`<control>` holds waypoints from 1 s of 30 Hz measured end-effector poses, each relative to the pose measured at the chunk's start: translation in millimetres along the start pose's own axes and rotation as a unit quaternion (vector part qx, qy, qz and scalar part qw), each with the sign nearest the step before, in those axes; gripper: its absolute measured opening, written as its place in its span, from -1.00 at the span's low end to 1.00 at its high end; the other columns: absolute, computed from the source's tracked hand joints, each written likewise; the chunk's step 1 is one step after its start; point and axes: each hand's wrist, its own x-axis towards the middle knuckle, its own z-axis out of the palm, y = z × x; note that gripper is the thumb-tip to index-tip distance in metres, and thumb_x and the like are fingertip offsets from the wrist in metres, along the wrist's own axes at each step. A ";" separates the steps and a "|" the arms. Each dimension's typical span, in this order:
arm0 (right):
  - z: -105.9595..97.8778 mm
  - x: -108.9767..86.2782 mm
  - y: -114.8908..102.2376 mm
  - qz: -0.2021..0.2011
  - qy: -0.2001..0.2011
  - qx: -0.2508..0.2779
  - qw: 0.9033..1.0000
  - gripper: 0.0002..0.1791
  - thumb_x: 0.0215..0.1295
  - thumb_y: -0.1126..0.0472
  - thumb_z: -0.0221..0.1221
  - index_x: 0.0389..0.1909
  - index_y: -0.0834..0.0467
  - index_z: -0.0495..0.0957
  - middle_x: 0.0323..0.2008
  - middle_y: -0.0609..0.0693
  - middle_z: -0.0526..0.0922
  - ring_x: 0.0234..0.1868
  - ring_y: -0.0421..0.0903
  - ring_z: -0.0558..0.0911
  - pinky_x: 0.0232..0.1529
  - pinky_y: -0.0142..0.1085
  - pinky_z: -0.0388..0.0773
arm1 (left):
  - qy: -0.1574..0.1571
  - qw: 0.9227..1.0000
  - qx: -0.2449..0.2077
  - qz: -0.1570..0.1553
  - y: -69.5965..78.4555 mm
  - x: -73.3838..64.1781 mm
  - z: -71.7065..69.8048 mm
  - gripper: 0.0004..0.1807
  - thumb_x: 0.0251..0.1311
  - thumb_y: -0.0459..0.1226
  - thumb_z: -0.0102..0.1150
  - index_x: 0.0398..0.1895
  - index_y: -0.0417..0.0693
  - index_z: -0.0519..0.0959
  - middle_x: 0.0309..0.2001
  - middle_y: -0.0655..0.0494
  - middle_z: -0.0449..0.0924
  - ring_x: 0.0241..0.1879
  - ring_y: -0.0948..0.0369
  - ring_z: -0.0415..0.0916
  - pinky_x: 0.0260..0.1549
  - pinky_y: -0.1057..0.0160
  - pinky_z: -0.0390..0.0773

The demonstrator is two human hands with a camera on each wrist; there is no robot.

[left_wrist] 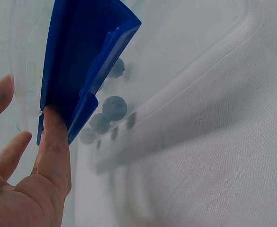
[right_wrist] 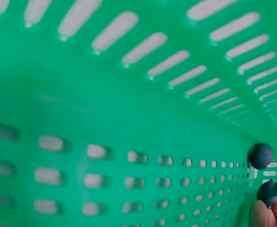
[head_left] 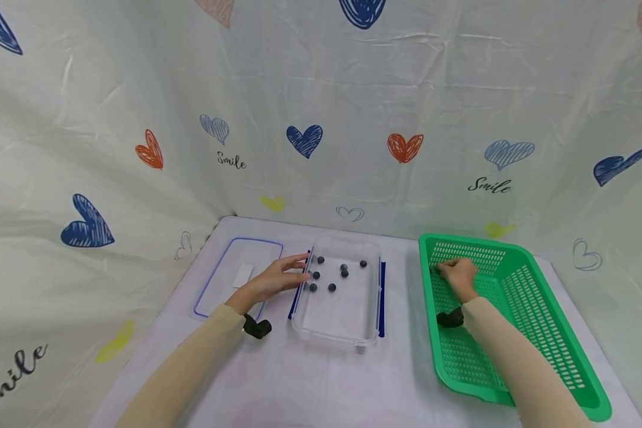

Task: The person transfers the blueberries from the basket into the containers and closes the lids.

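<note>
My left hand (head_left: 270,280) rests its nearly straight fingers against the left side of a clear plastic box (head_left: 348,315). In the left wrist view, one finger touches the blue side flap (left_wrist: 76,52), which hangs outward. Several small dark balls (head_left: 332,288) lie in the far half of the box. Inside the green basket (head_left: 471,356), my right hand (head_left: 460,278) is at the far left, by the wall. Its fingertips pinch a dark ball with a small tip (right_wrist: 268,192), best seen in the right wrist view. Another dark ball (right_wrist: 261,156) sits just beyond it.
A clear lid with a blue rim (head_left: 214,285) lies left of the box, bearing a white rectangle (head_left: 243,275). Another blue flap (head_left: 382,300) hangs on the box's right side. A curtain printed with hearts (head_left: 305,141) stands behind the table (head_left: 321,380).
</note>
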 end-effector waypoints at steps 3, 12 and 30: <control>-4.8 0.5 -1.3 0.002 0.001 -0.010 1.000 -0.76 0.31 0.33 0.27 -0.25 0.51 0.68 -0.49 0.28 0.70 -0.40 0.18 0.68 -0.35 -0.09 0.65 | 0.002 1.000 0.002 0.000 0.3 0.9 0.2 -0.21 0.29 -0.22 0.33 0.54 0.03 0.20 0.45 -0.21 0.15 0.25 -0.01 0.43 0.25 0.04 0.43; -23.9 0.2 -5.8 -0.002 0.001 -0.011 1.000 -0.72 0.35 0.30 0.24 -0.19 0.51 0.66 -0.47 0.28 0.70 -0.32 0.24 0.69 -0.23 0.06 0.64 | -0.004 1.000 0.000 0.002 1.6 2.7 0.6 -0.21 0.29 -0.23 0.33 0.54 0.04 0.20 0.45 -0.20 0.14 0.25 -0.01 0.42 0.26 0.04 0.43; -60.1 -6.1 -32.8 -0.001 -0.029 -0.001 1.000 -0.60 0.38 0.14 0.25 -0.01 0.43 0.61 -0.32 0.20 0.74 -0.53 -0.42 0.58 0.07 0.13 0.55 | -0.001 1.000 0.006 0.001 1.4 -1.1 1.0 -0.21 0.30 -0.21 0.32 0.55 0.03 0.18 0.45 -0.21 0.14 0.26 -0.02 0.42 0.27 0.03 0.41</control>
